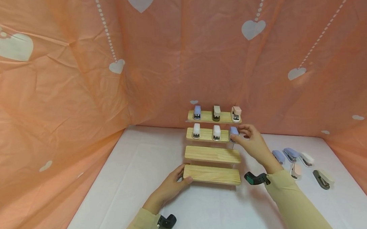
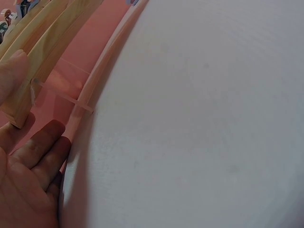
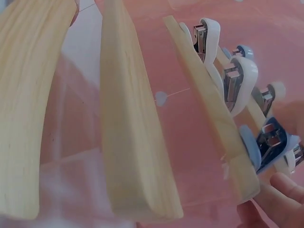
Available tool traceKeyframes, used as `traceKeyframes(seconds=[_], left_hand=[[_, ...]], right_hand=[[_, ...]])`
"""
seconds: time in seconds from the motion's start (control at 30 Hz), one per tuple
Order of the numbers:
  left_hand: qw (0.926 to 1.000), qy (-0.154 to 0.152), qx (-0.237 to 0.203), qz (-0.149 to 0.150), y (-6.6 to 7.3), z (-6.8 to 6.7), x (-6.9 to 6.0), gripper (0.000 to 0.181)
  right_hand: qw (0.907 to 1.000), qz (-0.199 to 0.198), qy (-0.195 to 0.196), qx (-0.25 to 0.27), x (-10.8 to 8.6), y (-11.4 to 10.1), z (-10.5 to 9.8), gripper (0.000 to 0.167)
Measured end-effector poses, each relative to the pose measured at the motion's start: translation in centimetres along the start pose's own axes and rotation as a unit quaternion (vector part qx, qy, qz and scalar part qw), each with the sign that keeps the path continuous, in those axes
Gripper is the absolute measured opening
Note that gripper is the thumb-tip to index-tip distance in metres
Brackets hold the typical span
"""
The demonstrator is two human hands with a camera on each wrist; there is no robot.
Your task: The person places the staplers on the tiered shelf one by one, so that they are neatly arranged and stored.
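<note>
The right hand point(image 1: 254, 144) pinches the blue stapler point(image 1: 233, 130) at the right end of the second-farthest shelf point(image 1: 206, 135); the left hand point(image 1: 170, 185) grips the nearest shelf point(image 1: 211, 174) at its left end. Best to brace there, square the stapler with the white staplers point(image 1: 216, 132), then release gently.

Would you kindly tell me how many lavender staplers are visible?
4: one lavender stapler on the top shelf, another held by the right hand at the second shelf, two on the table; others may be hidden.

The left hand point(image 2: 29, 167) holds a wooden shelf point(image 2: 46, 52).
</note>
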State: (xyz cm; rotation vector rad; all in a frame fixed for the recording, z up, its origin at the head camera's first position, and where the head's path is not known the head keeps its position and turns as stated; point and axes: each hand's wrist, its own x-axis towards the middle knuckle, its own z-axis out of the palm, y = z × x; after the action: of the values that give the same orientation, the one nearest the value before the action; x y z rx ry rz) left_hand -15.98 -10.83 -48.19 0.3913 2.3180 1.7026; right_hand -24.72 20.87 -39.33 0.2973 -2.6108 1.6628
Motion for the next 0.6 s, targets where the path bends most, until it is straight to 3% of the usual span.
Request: traceKeyframes(seconds=[0.3,0.6], left_hand=[[1.0000,-0.001,0.001,-0.003,-3.0,0.1,1.2,0.069],[1.0000,-0.004,-0.005,-0.003,-2.8,0.0,1.1,0.069]], right_hand=[[0.9997,0.002,-0.019,-0.015,-0.2,0.5,0.0,0.079],[0.9987,-0.035,0.014,-0.033,-1.1,1.3,0.2,0.076]])
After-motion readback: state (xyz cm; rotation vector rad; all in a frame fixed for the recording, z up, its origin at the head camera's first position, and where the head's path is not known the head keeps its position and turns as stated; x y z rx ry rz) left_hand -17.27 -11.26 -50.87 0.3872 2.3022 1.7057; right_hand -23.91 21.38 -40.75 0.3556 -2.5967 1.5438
